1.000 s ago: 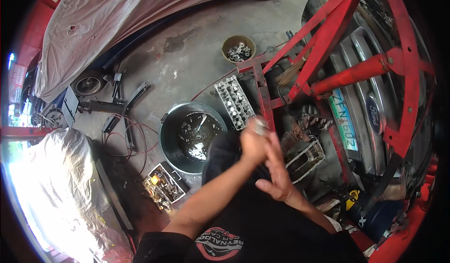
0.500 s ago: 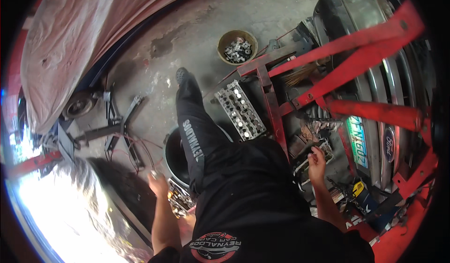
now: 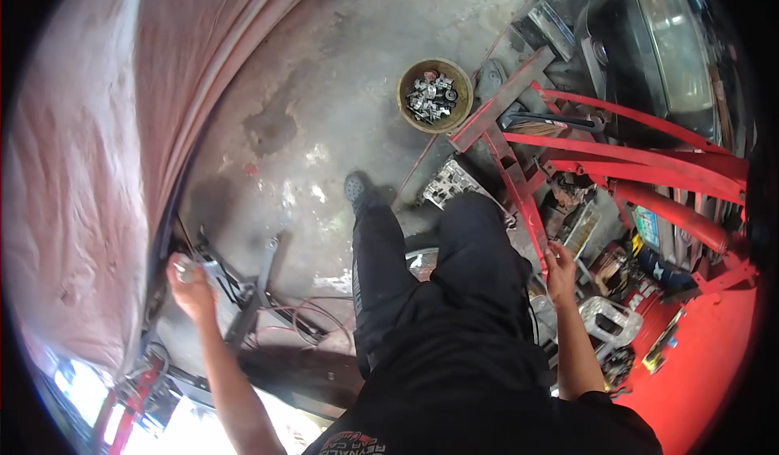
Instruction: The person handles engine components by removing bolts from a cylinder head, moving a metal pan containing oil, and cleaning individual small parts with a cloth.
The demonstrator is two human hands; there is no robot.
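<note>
Left hand [image 3: 191, 281]: stretched out low to the person's left, fingers curled closed around a small pale metal part [image 3: 185, 270]; exact kind too small to tell.
Metal part: in the left fist, just above the dark steel frame [image 3: 243, 289] lying on the concrete floor [image 3: 324, 106], near the edge of the pale tarp [image 3: 89, 155].
Right hand [image 3: 560, 264]: raised at the person's right, fingers wrapped on the red hoist leg [image 3: 519, 191]; gripping, not open.
Key relation: part already inside the left hand, none of it apart from the palm; right hand well away across the body, legs in black trousers [image 3: 454, 276] between the two.
Long axis: part too short and hidden by the fingers to judge; the steel frame beneath runs diagonally, from lower left toward upper right.
Nearer hand: left, by far; right busy as a brace on the hoist.
Floor ahead: round tan bucket [image 3: 435, 96] of small metal pieces, well apart from both hands, past the black shoe [image 3: 357, 187].
Near the right hand: a cylinder head [image 3: 450, 183] lying beside the hoist leg, a red hydraulic ram [image 3: 669, 212] further right, a silver casting [image 3: 608, 319] below the hand.
Upper right: front of a dark car with a headlamp [image 3: 673, 33].
</note>
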